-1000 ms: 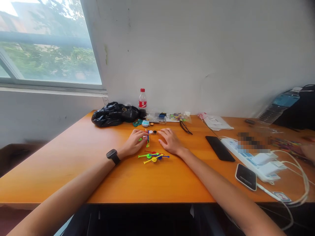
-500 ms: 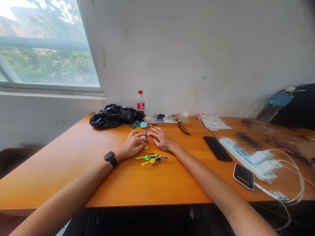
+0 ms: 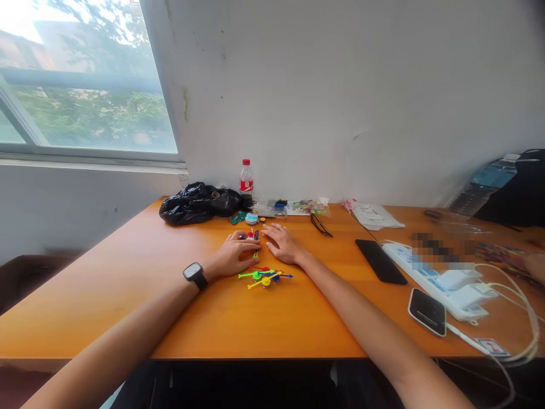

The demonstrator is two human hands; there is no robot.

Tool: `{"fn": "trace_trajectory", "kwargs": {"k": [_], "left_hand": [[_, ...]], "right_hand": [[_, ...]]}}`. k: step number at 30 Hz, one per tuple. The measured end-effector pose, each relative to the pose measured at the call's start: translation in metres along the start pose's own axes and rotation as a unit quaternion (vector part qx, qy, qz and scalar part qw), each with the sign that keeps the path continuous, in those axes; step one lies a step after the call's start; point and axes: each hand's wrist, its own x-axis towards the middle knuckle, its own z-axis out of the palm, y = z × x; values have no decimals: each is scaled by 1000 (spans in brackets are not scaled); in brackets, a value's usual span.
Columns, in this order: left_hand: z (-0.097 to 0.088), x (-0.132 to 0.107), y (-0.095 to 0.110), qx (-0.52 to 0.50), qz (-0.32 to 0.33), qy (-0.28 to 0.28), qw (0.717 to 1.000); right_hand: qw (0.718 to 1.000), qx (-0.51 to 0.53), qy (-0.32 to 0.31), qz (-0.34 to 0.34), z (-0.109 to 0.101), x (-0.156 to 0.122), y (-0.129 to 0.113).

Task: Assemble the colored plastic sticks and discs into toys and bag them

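My left hand (image 3: 234, 254), with a black watch on its wrist, rests on the orange table (image 3: 128, 284), its fingers curled round small coloured plastic pieces (image 3: 252, 236). My right hand (image 3: 281, 244) lies just to the right of it, fingers stretched toward the same pieces and touching them. Close in front of both hands lies a small heap of coloured spinning tops (image 3: 264, 275) with thin stems in green, yellow, blue and red.
At the back by the wall are a black plastic bag (image 3: 196, 201), a red-capped bottle (image 3: 246, 180), small bags of parts (image 3: 298, 205) and black glasses (image 3: 320, 223). To the right lie two phones (image 3: 380, 261), a white power strip (image 3: 443, 277) with cables, papers and another person's hand (image 3: 535, 266).
My right hand has moved left and closed in on the pieces at my left hand's fingertips. The left hand has stayed nearly in place. The camera has shifted slightly.
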Motion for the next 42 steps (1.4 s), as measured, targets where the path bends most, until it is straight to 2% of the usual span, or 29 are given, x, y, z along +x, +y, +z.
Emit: {"fn": "trace_trajectory", "kwargs": {"k": [5, 9, 20, 26, 34, 42], "left_hand": [[7, 2, -7, 1, 5, 21, 1000], [7, 3, -7, 2, 2, 24, 1000], [-15, 2, 5, 25, 35, -71, 997], [-14, 1, 3, 28, 63, -67, 995], [-4, 3, 0, 30, 32, -35, 998], [-11, 2, 3, 18, 35, -42, 998]], "right_hand": [[998, 28, 57, -22, 0, 1, 1], [996, 42, 69, -23, -1, 0, 0], [996, 41, 78, -31, -2, -2, 1], [996, 24, 71, -41, -2, -3, -1], [997, 14, 72, -34, -4, -3, -5], [999, -19, 31, -18, -5, -4, -5]]}}
